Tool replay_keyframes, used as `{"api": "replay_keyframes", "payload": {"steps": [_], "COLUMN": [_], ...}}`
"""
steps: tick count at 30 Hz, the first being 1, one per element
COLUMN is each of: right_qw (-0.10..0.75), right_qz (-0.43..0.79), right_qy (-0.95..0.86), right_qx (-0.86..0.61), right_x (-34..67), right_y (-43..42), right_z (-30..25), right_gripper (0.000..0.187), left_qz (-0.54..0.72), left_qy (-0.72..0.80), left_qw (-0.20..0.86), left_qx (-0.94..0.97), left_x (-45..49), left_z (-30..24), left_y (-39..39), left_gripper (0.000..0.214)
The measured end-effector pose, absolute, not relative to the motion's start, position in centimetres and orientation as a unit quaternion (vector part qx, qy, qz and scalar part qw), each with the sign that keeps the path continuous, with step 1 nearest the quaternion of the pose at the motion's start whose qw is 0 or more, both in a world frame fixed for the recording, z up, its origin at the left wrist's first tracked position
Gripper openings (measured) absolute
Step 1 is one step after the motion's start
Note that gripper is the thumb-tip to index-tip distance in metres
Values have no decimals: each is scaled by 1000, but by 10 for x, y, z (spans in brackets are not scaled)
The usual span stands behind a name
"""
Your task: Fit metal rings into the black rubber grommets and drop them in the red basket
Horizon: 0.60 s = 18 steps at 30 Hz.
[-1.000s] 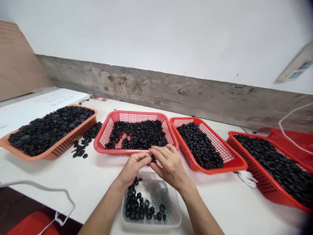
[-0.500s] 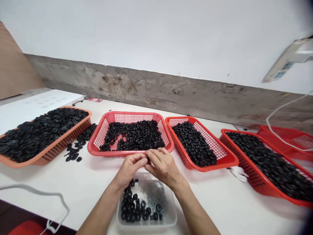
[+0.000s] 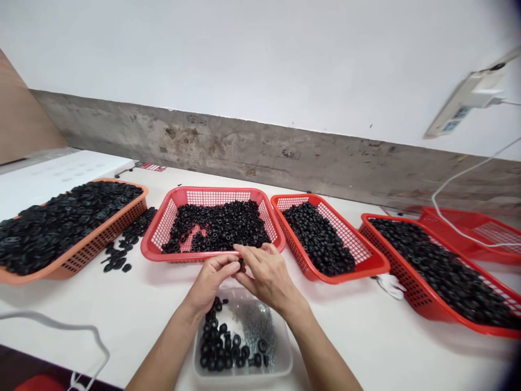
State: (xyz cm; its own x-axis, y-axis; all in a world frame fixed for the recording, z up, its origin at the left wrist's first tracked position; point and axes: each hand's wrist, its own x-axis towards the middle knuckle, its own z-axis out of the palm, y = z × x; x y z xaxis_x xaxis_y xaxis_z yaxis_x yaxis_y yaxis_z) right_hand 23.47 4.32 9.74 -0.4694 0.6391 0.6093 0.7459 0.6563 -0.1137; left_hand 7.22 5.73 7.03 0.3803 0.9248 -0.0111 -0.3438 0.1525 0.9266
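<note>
My left hand [image 3: 217, 277] and my right hand [image 3: 264, 271] meet at the fingertips, just in front of the middle red basket [image 3: 151, 248]. Between them they pinch a small black part [image 3: 241, 264], mostly covered by the fingers, so its exact shape is hidden. Below my wrists stands a clear plastic box [image 3: 242, 374]. Black round parts [image 3: 220, 347] lie along its left and front, and a heap of tiny silvery metal pieces [image 3: 260, 325] fills its right side. Small black rings [image 3: 228, 222] cover most of the middle basket's floor.
An orange basket [image 3: 83, 252] heaped with flat black pieces stands left, with loose black pieces [image 3: 118, 259] beside it. Two more red baskets [image 3: 331, 278] [image 3: 423, 293] of black parts stand right. A white cable [image 3: 61, 325] crosses the front left; a power strip [image 3: 459, 108] hangs on the wall.
The whole view has shifted slightly, so the baskets sit a little further left in it. My hands keep the same fingertip pinch on the small black part.
</note>
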Motion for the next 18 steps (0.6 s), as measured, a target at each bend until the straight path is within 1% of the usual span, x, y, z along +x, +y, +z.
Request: {"api": "replay_keyframes", "payload": {"steps": [4, 6, 13, 18], "right_qw": [306, 304, 324, 337], "right_qz": [-78, -77, -91, -91], "right_qy": [-862, -864, -861, -855], "right_qx": [-397, -393, -381, -383], "right_x": [234, 233, 230, 230], "right_y": [43, 43, 44, 43], "right_z": [99, 99, 94, 96], "right_gripper": [18, 16, 17, 26], "left_qz": [455, 452, 448, 459], "left_qy": [303, 299, 297, 299], "left_qw": [691, 691, 691, 701], "left_qx": [473, 479, 484, 457], "left_x": [72, 71, 70, 70], "left_z": [71, 70, 69, 72], "left_y": [57, 57, 58, 58], "left_gripper": [17, 16, 16, 18]}}
